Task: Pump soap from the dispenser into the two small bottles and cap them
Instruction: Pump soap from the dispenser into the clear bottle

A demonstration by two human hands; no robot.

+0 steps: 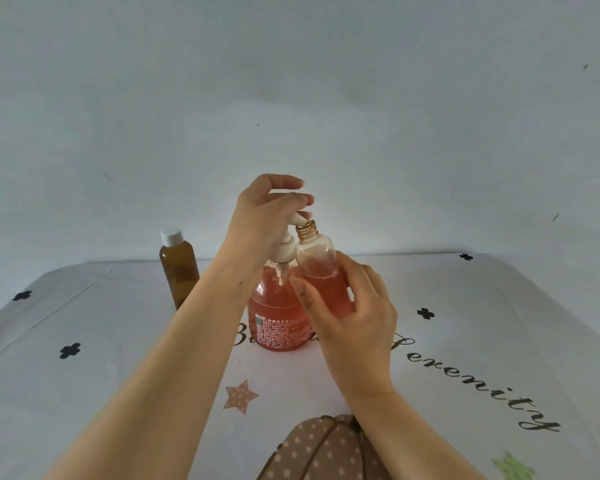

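A round clear dispenser (279, 317) of pink-orange soap stands at the table's middle, with a white pump head on top. My left hand (264, 216) rests over the pump head, fingers curled around its spout. My right hand (354, 313) grips a small clear bottle (321, 268), tilted slightly, its uncapped threaded neck right under the spout. This bottle is roughly half full of pink soap. A small brown bottle (178, 270) with a white cap stands upright to the left of the dispenser.
The table carries a white cloth (482, 323) printed with black clovers, stars and script lettering. A brown dotted shape (323, 448) shows at the near edge. A plain pale wall rises behind the table.
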